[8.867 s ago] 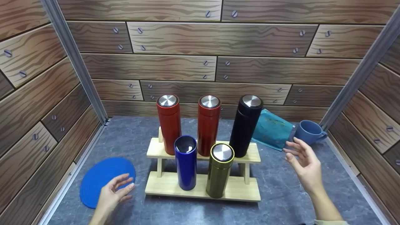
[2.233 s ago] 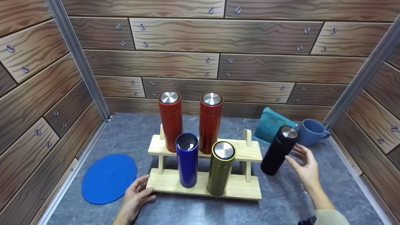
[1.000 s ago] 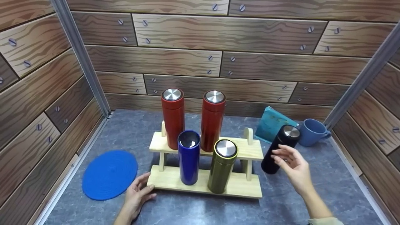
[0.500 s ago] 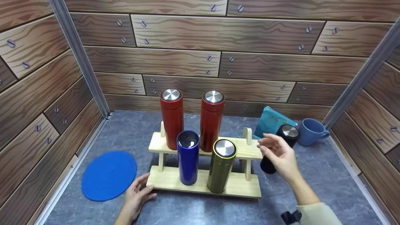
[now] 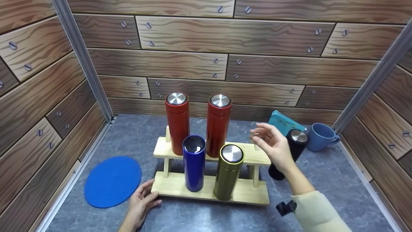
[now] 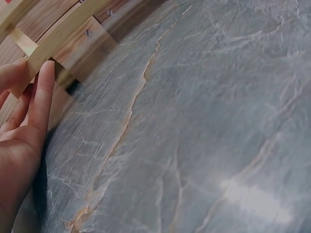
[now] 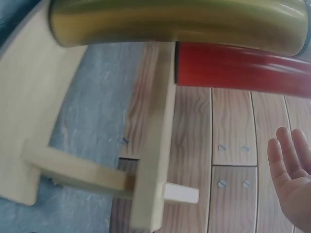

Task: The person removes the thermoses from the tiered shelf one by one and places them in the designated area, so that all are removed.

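My left hand (image 5: 138, 204) pinches the left end of the lower shelf of a two-tier wooden rack (image 5: 173, 185); the left wrist view shows thumb and fingers about its board. My right hand (image 5: 273, 145) hovers, fingers relaxed, near the upper shelf's right end and holds nothing. Two red thermos flasks (image 5: 178, 129) with steel-topped lids stand on the upper shelf. Below are a blue flask (image 5: 194, 170) with a dark top and an olive-green flask (image 5: 227, 180). A black flask (image 5: 297, 148) stands on the table right of the rack, partly hidden behind my right hand.
At the back right are a teal pouch (image 5: 285, 122) and a blue mug (image 5: 322, 137). A round blue mat (image 5: 112, 182) lies left of the rack. Wood-patterned walls (image 5: 186, 64) enclose the grey table (image 5: 193, 216) at the back and sides.
The black flask went from the upper shelf to the table. My right hand has released it and moved left above the rack. My left hand came from the mat to the rack's end.
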A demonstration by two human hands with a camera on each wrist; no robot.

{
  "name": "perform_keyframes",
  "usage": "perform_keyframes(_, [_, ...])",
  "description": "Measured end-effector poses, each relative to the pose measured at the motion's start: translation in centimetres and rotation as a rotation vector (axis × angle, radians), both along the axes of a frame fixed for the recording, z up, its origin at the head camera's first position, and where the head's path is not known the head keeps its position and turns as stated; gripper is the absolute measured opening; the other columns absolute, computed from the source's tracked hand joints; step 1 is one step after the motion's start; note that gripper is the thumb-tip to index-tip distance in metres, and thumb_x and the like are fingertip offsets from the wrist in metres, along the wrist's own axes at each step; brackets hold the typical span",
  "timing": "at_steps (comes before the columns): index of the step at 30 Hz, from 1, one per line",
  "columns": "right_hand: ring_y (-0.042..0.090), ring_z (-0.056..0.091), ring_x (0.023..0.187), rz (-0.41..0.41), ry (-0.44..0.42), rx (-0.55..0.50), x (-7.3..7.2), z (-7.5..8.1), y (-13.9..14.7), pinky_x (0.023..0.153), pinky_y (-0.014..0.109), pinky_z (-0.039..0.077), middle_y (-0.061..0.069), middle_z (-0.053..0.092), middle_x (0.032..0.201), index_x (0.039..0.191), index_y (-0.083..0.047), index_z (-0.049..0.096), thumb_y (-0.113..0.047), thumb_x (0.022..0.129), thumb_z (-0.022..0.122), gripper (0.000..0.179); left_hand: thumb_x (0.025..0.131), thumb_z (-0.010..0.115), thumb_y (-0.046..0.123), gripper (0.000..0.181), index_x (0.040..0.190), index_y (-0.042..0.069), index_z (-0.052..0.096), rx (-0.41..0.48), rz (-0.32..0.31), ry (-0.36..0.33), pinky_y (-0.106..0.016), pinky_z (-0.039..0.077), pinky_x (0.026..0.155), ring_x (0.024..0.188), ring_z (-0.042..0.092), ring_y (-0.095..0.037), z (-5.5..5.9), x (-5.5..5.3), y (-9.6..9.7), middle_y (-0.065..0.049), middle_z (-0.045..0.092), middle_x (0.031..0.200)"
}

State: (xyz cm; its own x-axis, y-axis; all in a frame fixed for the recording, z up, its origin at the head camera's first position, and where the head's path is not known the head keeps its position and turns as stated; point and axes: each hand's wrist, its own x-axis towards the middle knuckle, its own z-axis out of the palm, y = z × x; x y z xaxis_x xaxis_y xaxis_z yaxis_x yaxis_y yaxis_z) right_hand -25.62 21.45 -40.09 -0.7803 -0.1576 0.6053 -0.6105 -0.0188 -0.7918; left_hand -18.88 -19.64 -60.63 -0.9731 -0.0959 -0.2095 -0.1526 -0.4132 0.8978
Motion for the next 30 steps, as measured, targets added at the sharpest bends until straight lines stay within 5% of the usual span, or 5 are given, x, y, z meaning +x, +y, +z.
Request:
perform_keyframes(15, [0.028,0.061,0.095,0.021,-0.054,0.029,-2.3,1.6,-3.7,0.079,0.031,0.055,0.026,0.06,0.105,0.121,0.004,0.051,0.003,0.083,0.067,0.041,0.08,0.068,-0.004,0.064,0.136,-0.002,0.039,0.016,0.006,0.007,-0.048,0.055,0.078,0.099,0.058,-0.026,-0.1,0.0,0.0,-0.013,0.05,0.122])
perform_keyframes(30, [0.038,0.049,0.113,0.163,-0.104,0.006,-4.1,3.3,-5.0,0.091,0.04,0.05,0.019,0.053,0.124,0.132,0.004,0.04,0.008,0.082,0.065,0.057,0.079,0.07,-0.003,0.064,0.135,-0.001,0.041,0.022,0.008,0.0,-0.048,0.056,0.078,0.099,0.058,-0.025,0.0,-0.1,-0.1,-0.013,0.051,0.12])
